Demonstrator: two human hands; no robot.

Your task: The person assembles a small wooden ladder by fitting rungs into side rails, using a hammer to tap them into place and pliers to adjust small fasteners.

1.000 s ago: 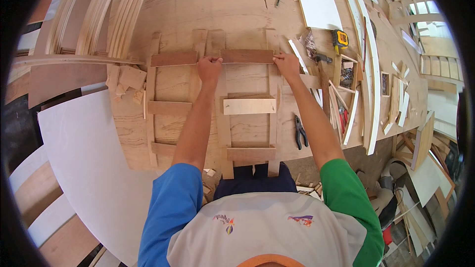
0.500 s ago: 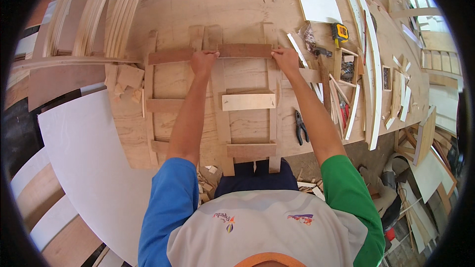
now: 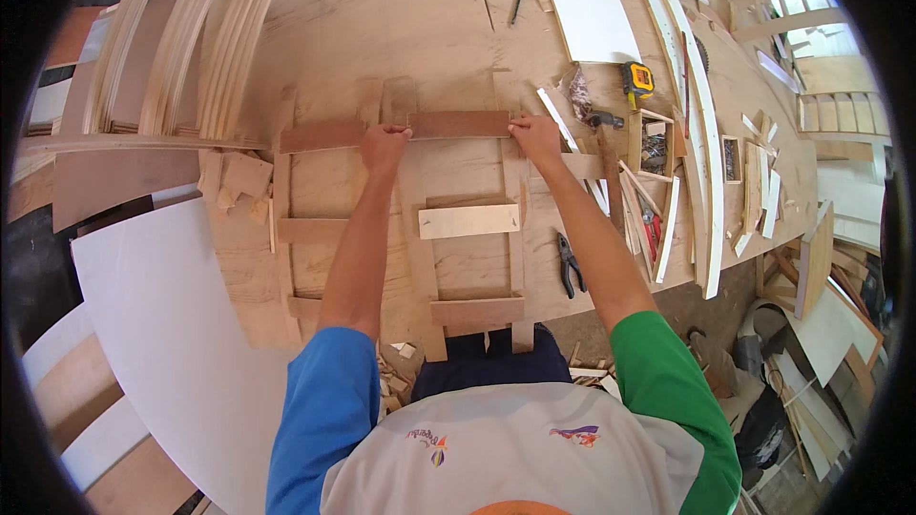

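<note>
A short brown wooden slat (image 3: 460,124) lies across the far ends of two upright strips of a ladder-like wooden frame (image 3: 421,257) on the plywood workbench (image 3: 401,29). My left hand (image 3: 384,145) grips the slat's left end and my right hand (image 3: 536,136) holds its right end. A pale crosspiece (image 3: 468,220) and a brown crosspiece (image 3: 476,310) lie lower on the same strips. Another brown slat (image 3: 321,135) sits just left of my left hand, on a second frame (image 3: 282,229).
Pliers (image 3: 570,265) lie right of the frame. A yellow tape measure (image 3: 638,78), small wooden boxes (image 3: 653,141) and long curved strips (image 3: 708,153) crowd the right side. Stacked bent strips (image 3: 191,48) fill the far left. A white panel (image 3: 162,324) leans at the left.
Both hands have slid the brown slat a little farther up the frame, away from me, and my head has shifted slightly.
</note>
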